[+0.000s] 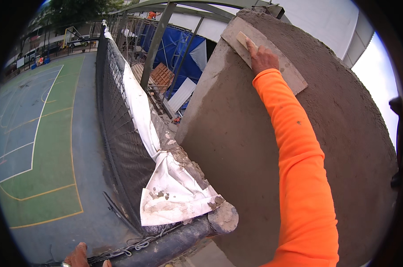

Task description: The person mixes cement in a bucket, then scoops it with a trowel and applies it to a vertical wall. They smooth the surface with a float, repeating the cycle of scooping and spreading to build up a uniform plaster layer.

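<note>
My right hand (263, 58) is closed on the handle of a long wooden plastering float (283, 71). The float's face lies against the wet grey-brown mortar of a wall (237, 142), close to its upper left edge. That arm, in an orange sleeve, reaches up across the wall. At the lower left, my left hand (78, 256) grips a dark round pipe (166, 242), with most of the hand cut off by the frame's edge. A rough cap of mortar covers the pipe's near end.
Beside the wall hangs a black net (126, 147) topped by white cloth (179, 196) spattered with mortar. Left of it stretches a green and blue sports court (54, 147). Beyond stand a metal post (158, 44), blue tarpaulin (170, 42) and corrugated sheets (182, 95).
</note>
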`<action>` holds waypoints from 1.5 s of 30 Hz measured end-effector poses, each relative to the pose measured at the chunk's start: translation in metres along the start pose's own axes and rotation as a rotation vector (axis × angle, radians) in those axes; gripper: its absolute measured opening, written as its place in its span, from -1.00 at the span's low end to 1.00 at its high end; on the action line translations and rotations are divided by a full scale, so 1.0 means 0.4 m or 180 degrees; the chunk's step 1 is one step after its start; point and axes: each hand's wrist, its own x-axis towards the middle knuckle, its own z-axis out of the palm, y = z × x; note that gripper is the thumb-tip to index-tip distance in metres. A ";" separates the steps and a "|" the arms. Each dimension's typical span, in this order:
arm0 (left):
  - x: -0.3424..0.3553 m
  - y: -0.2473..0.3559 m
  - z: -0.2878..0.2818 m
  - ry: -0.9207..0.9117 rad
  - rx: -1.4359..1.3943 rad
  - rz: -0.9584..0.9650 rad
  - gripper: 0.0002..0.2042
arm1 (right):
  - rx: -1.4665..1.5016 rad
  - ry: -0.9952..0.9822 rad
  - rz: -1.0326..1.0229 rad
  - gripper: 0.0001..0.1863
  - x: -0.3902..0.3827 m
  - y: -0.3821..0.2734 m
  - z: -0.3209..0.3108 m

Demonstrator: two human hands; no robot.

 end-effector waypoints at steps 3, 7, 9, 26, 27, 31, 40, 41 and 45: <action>-0.013 -0.002 0.006 -0.0033 0.0008 -0.0130 -0.57 | 0.0016 0.0034 0.0168 -0.32 0.008 0.014 0.019; -0.029 -0.010 0.023 0.0125 -0.0299 -0.0006 -0.53 | 0.0089 0.0088 0.0162 -0.30 -0.096 0.106 -0.017; -0.036 -0.016 0.029 0.0205 -0.0277 0.0031 -0.54 | 0.0069 0.0033 0.0152 -0.29 -0.136 0.165 -0.056; -0.050 -0.030 0.050 0.0451 -0.0188 0.0244 -0.61 | -0.0757 -0.0035 0.0639 0.04 -1.167 0.879 -0.565; -0.051 -0.027 0.053 0.0461 -0.0130 0.0223 -0.61 | -0.0786 0.0168 0.0604 0.05 -1.225 0.900 -0.595; -0.050 -0.013 0.062 0.0561 0.0115 0.0313 -0.64 | -0.0474 0.0132 0.0677 0.08 -1.264 0.904 -0.599; -0.052 -0.024 0.051 0.0300 0.0031 0.0203 -0.68 | 0.0134 -0.0148 -0.0211 -0.10 -0.795 0.451 -0.295; -0.053 -0.026 0.053 0.0323 0.0028 0.0220 -0.69 | 0.0117 -0.0387 -0.0314 -0.11 -0.814 0.403 -0.280; -0.056 -0.037 0.046 0.0406 0.0048 0.0453 -0.70 | 0.0292 -0.0721 -0.0754 -0.14 -1.020 0.302 -0.290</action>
